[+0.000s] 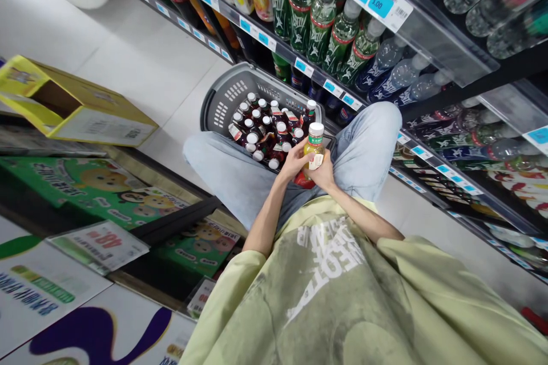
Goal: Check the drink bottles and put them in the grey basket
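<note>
Between my knees I hold a small bottle (pixel 315 142) upright, with yellow contents, a white cap and a green and white label. My left hand (pixel 296 161) is closed around its left side, and my right hand (pixel 323 171) grips it from the right, lower down. Just below my hands shows a red thing (pixel 303 181), mostly hidden, whose kind I cannot tell. In front of my legs stands a grey plastic basket (pixel 218 86) holding several dark bottles (pixel 266 128) with white caps, packed together.
Drink shelves (pixel 282 48) with price tags run along the right, carrying several green-labelled bottles (pixel 322 20). To the left lies a yellow carton (pixel 107 111) with an opening, above a display with green boxes (pixel 85 182). Pale floor tiles (pixel 141 45) show beyond the basket.
</note>
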Available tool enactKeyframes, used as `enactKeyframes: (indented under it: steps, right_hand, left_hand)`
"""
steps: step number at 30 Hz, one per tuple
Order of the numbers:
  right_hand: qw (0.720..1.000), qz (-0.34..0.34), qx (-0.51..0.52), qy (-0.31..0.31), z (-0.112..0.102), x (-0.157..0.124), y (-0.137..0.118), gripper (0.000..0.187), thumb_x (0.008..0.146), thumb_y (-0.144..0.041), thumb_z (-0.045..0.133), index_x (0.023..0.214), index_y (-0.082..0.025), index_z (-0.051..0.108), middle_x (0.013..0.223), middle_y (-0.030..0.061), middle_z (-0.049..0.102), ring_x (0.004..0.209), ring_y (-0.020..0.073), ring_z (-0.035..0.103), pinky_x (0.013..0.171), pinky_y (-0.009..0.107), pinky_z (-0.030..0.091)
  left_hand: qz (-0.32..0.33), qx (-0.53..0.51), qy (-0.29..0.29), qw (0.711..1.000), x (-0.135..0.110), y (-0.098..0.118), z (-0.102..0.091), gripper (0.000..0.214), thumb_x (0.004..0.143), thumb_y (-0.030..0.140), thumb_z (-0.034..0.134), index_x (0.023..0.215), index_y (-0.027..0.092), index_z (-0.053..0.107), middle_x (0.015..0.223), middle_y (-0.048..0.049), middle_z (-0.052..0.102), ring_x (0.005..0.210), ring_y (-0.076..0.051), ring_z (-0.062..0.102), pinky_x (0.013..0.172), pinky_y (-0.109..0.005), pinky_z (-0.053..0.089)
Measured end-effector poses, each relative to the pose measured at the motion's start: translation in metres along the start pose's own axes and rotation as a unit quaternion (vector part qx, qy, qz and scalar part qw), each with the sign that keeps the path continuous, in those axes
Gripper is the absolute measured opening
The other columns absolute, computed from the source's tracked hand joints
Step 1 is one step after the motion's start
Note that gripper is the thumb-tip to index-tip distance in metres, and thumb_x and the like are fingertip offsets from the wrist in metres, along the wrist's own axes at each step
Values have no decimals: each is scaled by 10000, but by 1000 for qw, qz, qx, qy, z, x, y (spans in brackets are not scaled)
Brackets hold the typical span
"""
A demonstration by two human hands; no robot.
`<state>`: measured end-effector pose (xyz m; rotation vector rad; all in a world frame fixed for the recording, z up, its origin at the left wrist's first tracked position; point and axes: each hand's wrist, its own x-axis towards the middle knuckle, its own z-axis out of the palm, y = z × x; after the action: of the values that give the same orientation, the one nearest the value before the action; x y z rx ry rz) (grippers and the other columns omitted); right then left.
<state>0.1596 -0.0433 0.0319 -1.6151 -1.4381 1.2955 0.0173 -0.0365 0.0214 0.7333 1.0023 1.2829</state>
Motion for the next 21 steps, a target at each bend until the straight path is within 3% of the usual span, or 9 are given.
enactKeyframes:
  steps: [21]
  right_hand:
    - [999,-23,-24,12,0,2,2,867,651,-339,922,1374,-238,455,1333,169,770,1154,342,794,1006,517,664]
  left_hand:
    - [6,8,-5,1000,0,-4,0,995,725,634,1013,1537,162,685,1453,-188,738,1320,-427,719,1159,-573,599]
